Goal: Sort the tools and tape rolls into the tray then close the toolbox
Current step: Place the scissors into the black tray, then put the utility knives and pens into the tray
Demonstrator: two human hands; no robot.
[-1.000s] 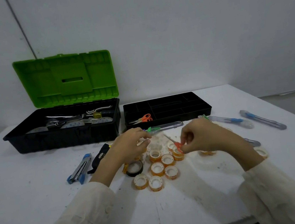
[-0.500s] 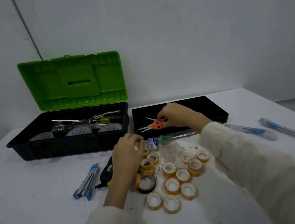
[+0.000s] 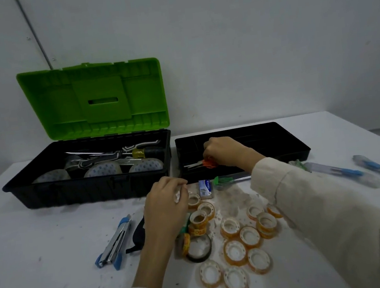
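Tape rolls [image 3: 231, 235] litter the counter [image 3: 42, 257], a knife [image 3: 115, 244] at 8 o'clock of them. The right hand [image 3: 223, 150] pinches scissors [image 3: 207, 163] inside the tray [image 3: 289, 139]; the left hand [image 3: 165, 202] is curled, and I cannot tell whether it holds anything.

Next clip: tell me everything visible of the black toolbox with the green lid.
The black plastic toolbox stands open at the back left of the white table, its bright green lid tipped up and back, a slot in its middle. Inside lie a yellow-handled screwdriver, black-and-white tools and three large pale tape rolls. The black divided tray sits just right of it.
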